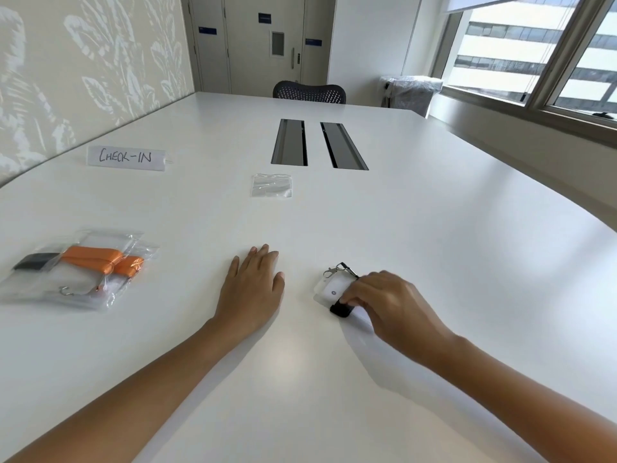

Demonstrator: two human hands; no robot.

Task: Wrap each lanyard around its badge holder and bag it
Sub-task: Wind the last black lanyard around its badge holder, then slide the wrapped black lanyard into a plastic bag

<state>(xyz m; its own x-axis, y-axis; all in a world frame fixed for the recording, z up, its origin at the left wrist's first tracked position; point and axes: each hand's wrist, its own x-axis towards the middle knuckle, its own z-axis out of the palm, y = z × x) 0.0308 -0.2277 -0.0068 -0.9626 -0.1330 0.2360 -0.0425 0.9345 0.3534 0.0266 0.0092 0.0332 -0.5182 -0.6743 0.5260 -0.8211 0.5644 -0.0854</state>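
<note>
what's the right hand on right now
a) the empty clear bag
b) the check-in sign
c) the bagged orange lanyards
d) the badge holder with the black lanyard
d: the right hand pinches the badge holder at its black lanyard, while the left hand lies flat on the table.

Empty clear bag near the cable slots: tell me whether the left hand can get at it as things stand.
Probably yes. The left hand lies flat and empty on the table; the empty clear bag lies straight ahead, only bare tabletop between them. A forward stretch may be needed.
</note>
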